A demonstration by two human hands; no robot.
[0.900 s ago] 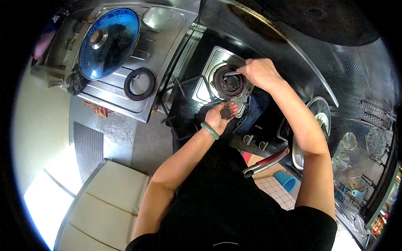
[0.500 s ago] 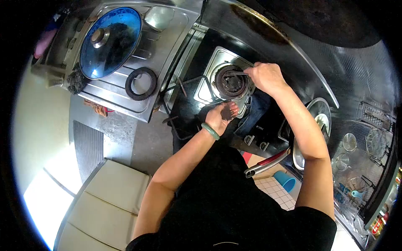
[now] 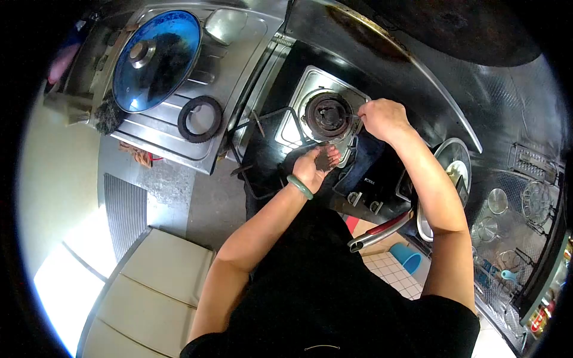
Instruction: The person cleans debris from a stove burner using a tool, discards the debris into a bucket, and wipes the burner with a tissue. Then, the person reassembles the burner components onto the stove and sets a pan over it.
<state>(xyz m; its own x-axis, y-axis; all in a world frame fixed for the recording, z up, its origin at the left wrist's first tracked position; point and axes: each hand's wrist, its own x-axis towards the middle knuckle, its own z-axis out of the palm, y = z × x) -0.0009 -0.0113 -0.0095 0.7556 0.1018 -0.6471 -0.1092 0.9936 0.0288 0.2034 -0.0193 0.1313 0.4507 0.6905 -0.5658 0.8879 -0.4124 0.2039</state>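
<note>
Two bare hands at one burner (image 3: 329,115), which sits uncovered in its silver drip tray (image 3: 289,132) on the black hob. Left hand (image 3: 310,169): palm up, slightly cupped, fingers unclenched, bearing a patch of dark grit (image 3: 326,158); green bangle (image 3: 299,187) on that wrist. Right hand (image 3: 384,118): curled, fingertips pinched on a thin tool (image 3: 355,117).

Key relation: burner lies just left of the right fingertips, and just beyond the left fingers, on the side away from the body. So the left palm sits at the near edge, right pinch at the right edge. Which is nearer: too close to call. Burner is round, no long axis; the tool's visible bit runs roughly sideways, from pinch toward the burner.

Around: black pan support (image 3: 274,112) askew left of the burner; dark ring (image 3: 183,122) on the sink's drainboard, near a blue-tinted glass lid (image 3: 158,71).

Hard to make out: tool mostly hidden by the right hand, its tip blurs into the dark burner, contact unclear. Left thumb touching the tray or not, can't tell. Left hand covers part of the tray's near side. Big dark pan (image 3: 453,27) cut off at top.
</note>
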